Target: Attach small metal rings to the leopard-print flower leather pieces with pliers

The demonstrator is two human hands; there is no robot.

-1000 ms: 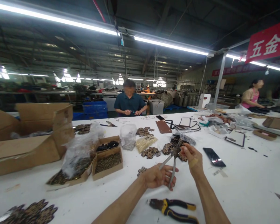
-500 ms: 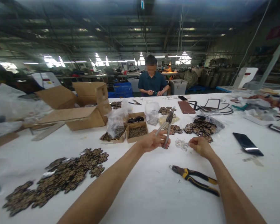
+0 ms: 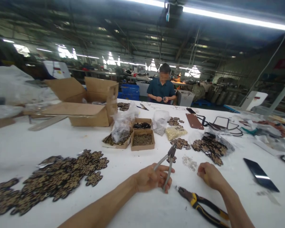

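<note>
Loose parts [image 3: 189, 163] on table [image 3: 144, 210], phone [image 3: 261, 174] at right, carton [image 3: 92, 114] behind left.

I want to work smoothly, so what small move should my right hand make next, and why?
Perhaps ease your right hand left to the shiny pieces: they lie beside it, while your left hand holds the grey-handled pliers. I can't tell whether the right grips one.

Grey pliers [image 3: 171, 152]: I see slim grey handles spread in a V, the dark nose tilted up towards the far edge of the table [image 3: 144, 209], held in the left hand [image 3: 149, 179].
Silvery bits [image 3: 189, 162]: I make out a loose scatter of tiny pale pieces on the table, well in from its far edge, just right of the pliers; single shapes too small to tell.
</note>
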